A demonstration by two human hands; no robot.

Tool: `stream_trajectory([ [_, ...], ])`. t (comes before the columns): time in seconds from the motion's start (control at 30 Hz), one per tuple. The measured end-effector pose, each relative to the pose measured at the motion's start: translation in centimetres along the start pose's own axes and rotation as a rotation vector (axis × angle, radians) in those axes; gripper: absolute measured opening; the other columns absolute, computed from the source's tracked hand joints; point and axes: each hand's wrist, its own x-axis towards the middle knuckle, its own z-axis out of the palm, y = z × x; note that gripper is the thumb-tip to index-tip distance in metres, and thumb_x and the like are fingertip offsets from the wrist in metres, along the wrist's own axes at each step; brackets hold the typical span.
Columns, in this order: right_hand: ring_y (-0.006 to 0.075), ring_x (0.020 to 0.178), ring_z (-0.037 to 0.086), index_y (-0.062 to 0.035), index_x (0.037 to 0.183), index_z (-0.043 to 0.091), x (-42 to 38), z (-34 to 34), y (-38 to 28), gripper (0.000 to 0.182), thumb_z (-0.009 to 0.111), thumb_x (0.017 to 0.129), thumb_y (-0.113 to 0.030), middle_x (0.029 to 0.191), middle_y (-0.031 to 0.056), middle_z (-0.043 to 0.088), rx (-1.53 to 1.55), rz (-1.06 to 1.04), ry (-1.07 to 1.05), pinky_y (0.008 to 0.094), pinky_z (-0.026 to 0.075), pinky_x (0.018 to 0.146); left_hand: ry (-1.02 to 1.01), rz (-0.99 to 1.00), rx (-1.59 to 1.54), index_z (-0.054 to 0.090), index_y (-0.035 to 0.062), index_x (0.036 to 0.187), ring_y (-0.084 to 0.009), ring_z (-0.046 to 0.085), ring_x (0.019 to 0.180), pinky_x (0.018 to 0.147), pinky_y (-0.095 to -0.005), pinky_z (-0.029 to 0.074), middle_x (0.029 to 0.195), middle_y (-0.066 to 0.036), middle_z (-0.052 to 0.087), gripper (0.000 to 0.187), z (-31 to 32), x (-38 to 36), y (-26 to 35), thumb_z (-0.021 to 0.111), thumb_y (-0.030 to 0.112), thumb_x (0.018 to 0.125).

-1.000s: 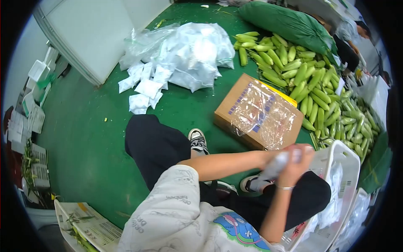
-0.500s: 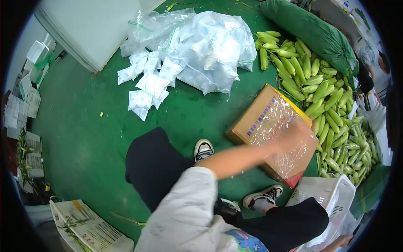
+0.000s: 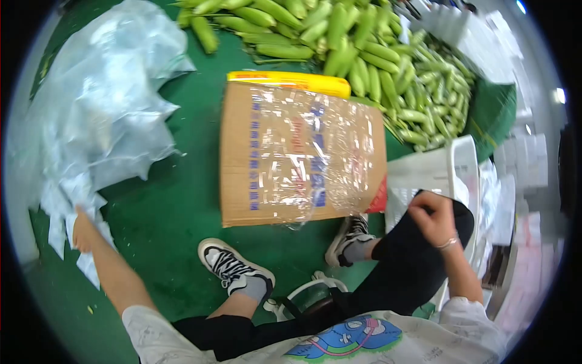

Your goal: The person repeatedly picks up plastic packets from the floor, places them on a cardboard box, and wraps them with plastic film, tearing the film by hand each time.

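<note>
At the far left, my left hand (image 3: 82, 234) reaches down over white pillow-shaped packets (image 3: 91, 267) on the floor. Its fingers are small and smeared, and I cannot tell whether they grip a packet. My right hand (image 3: 433, 219), with a thin bracelet at the wrist, hovers by my right knee, its fingers loosely curled and nothing seen in them. Between my arms lies a flat cardboard box (image 3: 282, 151) with blue and red print, its top covered in shiny clear film. A yellow strip (image 3: 291, 82) runs along its far edge.
A big translucent bag (image 3: 115, 103) of packets lies at the upper left. Heaped green corn (image 3: 364, 54) lies beyond the box, with film-wrapped cobs (image 3: 433, 91) to the right. A white plastic crate (image 3: 458, 158) stands by my right knee. Beneath me is a small stool (image 3: 312, 290).
My left hand has swung from over the box to the packets at the left. My view has turned toward the right, and my right hand has come up by my knee.
</note>
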Motion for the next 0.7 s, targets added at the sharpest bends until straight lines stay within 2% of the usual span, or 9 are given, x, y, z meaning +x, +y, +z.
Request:
stream_trajectory([
  [0.27,0.0265,0.072,0.065,0.0008,0.091,0.061,-4.4,5.9,2.0,0.016,0.062,0.076,-0.005,0.085,0.0149,0.062,0.213,-0.003,-0.305,0.0344,0.053,0.067,-0.295,-0.049,-0.674,0.05,0.0033,0.129,-0.0348,0.059,0.103,0.086,-0.0497,0.047,0.117,-0.018,0.059,0.069,-5.3,-5.3,0.3,0.058,0.051,0.079],
  [0.33,0.0247,0.074,0.066,0.0013,0.099,0.058,-5.0,7.6,4.9,0.027,0.066,0.079,-0.014,0.09,0.0149,0.063,0.186,-0.038,-0.204,0.0331,0.052,0.068,-0.63,-0.345,-1.619,0.056,0.0098,0.122,-0.0329,0.058,0.106,0.084,-0.0521,0.049,0.115,-0.012,0.061,0.056,-9.6,-10.8,2.8,0.06,0.043,0.077],
  [0.37,0.0247,0.074,0.066,0.0013,0.099,0.058,-4.9,9.3,6.5,0.027,0.066,0.079,-0.014,0.09,0.0149,0.063,0.204,-0.05,-0.176,0.0331,0.052,0.068,-0.498,-0.331,-1.789,0.055,0.0086,0.123,-0.0361,0.056,0.111,0.089,-0.0556,0.047,0.12,-0.013,0.059,0.058,-11.5,-12.9,3.8,0.063,0.04,0.075],
  [0.4,0.0206,0.08,0.065,0.0025,0.101,0.056,-4.6,11.4,8.1,0.033,0.068,0.08,-0.02,0.092,0.0132,0.063,0.323,0.193,-0.089,0.032,0.052,0.069,-0.587,-0.334,-2.047,0.052,0.0075,0.127,-0.0391,0.05,0.118,0.097,-0.0573,0.041,0.128,-0.018,0.053,0.063,-14.4,-17.7,5.7,0.064,0.04,0.075],
  [0.47,0.0149,0.083,0.06,0.0025,0.103,0.056,-3.9,14.3,8.9,0.049,0.072,0.08,-0.038,0.093,0.0086,0.061,0.747,0.718,-0.019,0.0293,0.049,0.068,-0.988,0.106,-2.317,0.046,0.0057,0.133,-0.0413,0.042,0.125,0.104,-0.0596,0.032,0.136,-0.02,0.045,0.074,-14.5,-19.2,7.4,0.066,0.045,0.073],
  [0.53,0.0152,0.077,0.057,0.0022,0.104,0.056,-3.0,17.8,9.8,0.054,0.074,0.077,-0.041,0.089,0.0063,0.059,0.872,0.859,0.142,0.0294,0.048,0.067,-1.061,0.301,-2.297,0.038,0.0024,0.138,-0.041,0.038,0.128,0.107,-0.0606,0.027,0.138,-0.021,0.042,0.083,-20.1,-28.9,12.5,0.067,0.045,0.073],
  [0.6,0.0147,0.073,0.055,0.0035,0.102,0.056,-3.0,19.3,9.3,0.059,0.076,0.075,-0.045,0.086,0.0053,0.057,1.061,0.889,0.083,0.0289,0.048,0.065,-1.682,0.537,-2.24,0.034,0.0012,0.139,-0.042,0.04,0.126,0.105,-0.0625,0.03,0.137,-0.022,0.042,0.083,-22.9,-35.3,15.6,0.067,0.042,0.075],
  [0.67,0.0138,0.068,0.059,-0.0018,0.088,0.057,-3.4,21.0,8.6,0.042,0.077,0.077,-0.037,0.078,0.0054,0.061,1.487,0.885,0.134,0.027,0.05,0.061,-1.937,0.697,-1.843,0.033,0.002,0.139,-0.0406,0.044,0.124,0.103,-0.0597,0.034,0.134,-0.021,0.045,0.081,-23.1,-40.8,20.2,0.068,0.038,0.075],
  [0.7,0.0135,0.063,0.059,-0.0033,0.083,0.057,-3.9,21.1,8.8,0.034,0.076,0.079,-0.032,0.073,0.005,0.061,1.442,0.781,0.149,0.027,0.051,0.058,-1.462,0.737,-1.565,0.034,0.0019,0.138,-0.0373,0.048,0.121,0.102,-0.0528,0.039,0.131,-0.02,0.048,0.083,-22.3,-43.5,22.0,0.072,0.032,0.071],
])
